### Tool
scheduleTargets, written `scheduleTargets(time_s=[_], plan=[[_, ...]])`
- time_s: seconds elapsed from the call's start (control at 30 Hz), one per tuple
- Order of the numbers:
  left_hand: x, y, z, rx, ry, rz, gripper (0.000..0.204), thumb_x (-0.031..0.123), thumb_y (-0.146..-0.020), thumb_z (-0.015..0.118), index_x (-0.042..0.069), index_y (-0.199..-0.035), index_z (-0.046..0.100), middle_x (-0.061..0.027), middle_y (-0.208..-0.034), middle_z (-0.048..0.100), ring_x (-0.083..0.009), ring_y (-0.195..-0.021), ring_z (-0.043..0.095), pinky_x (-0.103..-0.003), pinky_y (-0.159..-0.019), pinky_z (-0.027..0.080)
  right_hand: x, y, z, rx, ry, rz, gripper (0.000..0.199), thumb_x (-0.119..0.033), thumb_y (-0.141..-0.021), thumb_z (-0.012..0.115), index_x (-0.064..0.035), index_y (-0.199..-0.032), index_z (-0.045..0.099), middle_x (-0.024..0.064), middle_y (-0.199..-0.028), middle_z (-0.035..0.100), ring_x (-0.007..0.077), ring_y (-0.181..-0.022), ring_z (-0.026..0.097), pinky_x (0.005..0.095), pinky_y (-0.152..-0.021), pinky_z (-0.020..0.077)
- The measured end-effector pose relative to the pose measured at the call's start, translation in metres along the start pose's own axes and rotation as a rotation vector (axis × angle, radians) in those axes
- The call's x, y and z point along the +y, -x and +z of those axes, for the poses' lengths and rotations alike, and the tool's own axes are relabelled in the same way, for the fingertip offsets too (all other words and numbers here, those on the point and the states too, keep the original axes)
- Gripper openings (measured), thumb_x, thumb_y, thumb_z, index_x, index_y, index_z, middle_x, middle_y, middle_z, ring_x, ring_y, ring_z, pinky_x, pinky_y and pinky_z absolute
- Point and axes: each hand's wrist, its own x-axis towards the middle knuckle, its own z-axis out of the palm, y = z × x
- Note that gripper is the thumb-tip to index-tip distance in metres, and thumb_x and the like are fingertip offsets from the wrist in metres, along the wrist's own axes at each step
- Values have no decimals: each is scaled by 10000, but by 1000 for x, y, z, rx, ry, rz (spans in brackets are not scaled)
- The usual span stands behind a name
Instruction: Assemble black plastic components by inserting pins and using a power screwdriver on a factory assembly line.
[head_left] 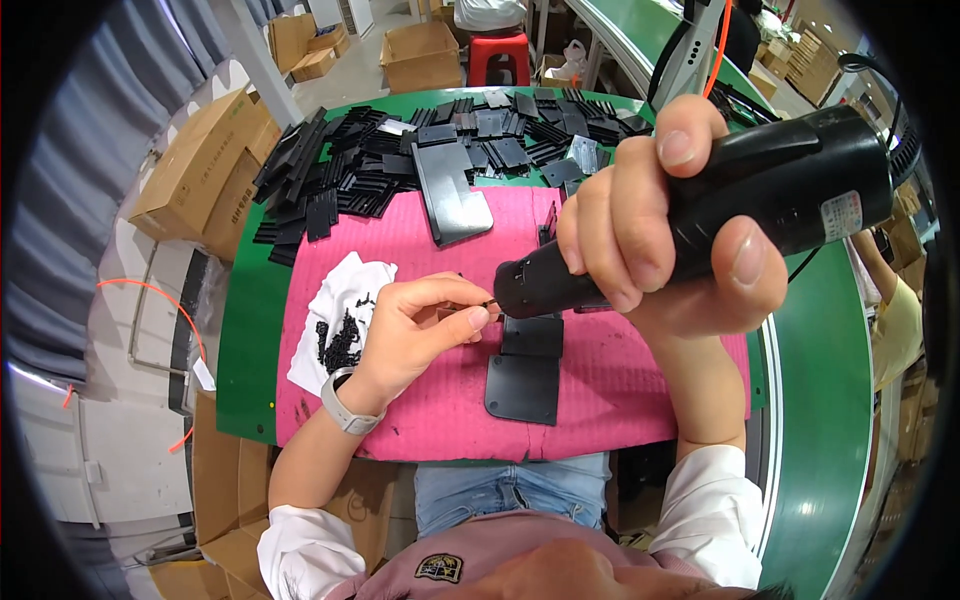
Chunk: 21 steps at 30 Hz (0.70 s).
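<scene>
A black electric screwdriver point(780, 180) is gripped in my right hand point(650, 225), held slanted above the pink mat with its nose pointing left. At that nose, thumb and forefinger of my left hand point(405, 325) pinch a small dark piece, which looks like a black screw; its detail is too small to make out. Below the nose lies a black flat plate point(523, 388) with rounded corners, against another black piece point(532, 337) partly hidden by the tool. Beside my left hand, a heap of small black screws point(342, 343) rests on a white cloth point(308, 355).
A larger black L-shaped panel point(445, 190) lies on the pink mat point(620, 420). Many black strips and plates point(370, 180) cover the far part of the green table point(245, 370). Cardboard boxes point(205, 165) stand at left, and a red stool point(499, 58) beyond.
</scene>
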Motion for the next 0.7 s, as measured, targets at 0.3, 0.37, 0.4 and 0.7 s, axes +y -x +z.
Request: scheduleTargets(time_s=[0.3, 0.37, 0.4, 0.7], plan=[[-5, 0, 2, 19, -38, 36, 143, 5, -850, 654, -44, -981, 684, -75, -911, 654, -121, -837, 610, -244, -728, 486, 2, 2, 2, 6, -25, 17, 392, -355, -859, 582, -116, -1130, 431, -11, -643, 490, 111, -481, 485, 286, -609, 418], [-4, 1, 2, 19, -7, -3, 144, 10, -851, 658, -44, -981, 684, -75, -912, 653, -121, -839, 611, -245, -734, 487, 3, 3, 0, -7, -42, 27, 391, -350, -859, 583, -114, -1131, 432, -10, -644, 490, 113, -481, 486, 289, -609, 419], [-4, 2, 2, 18, 24, -42, 146, 16, -851, 662, -44, -982, 684, -75, -913, 653, -120, -840, 612, -245, -739, 489, 4, 3, -2, -20, -58, 38, 389, -345, -858, 584, -112, -1132, 433, -9, -644, 490, 114, -481, 486, 292, -609, 419], [-4, 5, 6, -44, -99, 70, 289, 80, -858, 678, -30, -1116, 608, -81, -942, 644, -100, -853, 606, -210, -695, 494, 11, 7, -6, 106, -162, 136, 328, -308, -871, 557, -84, -1091, 460, -4, -615, 473, 123, -457, 454, 296, -549, 409]])
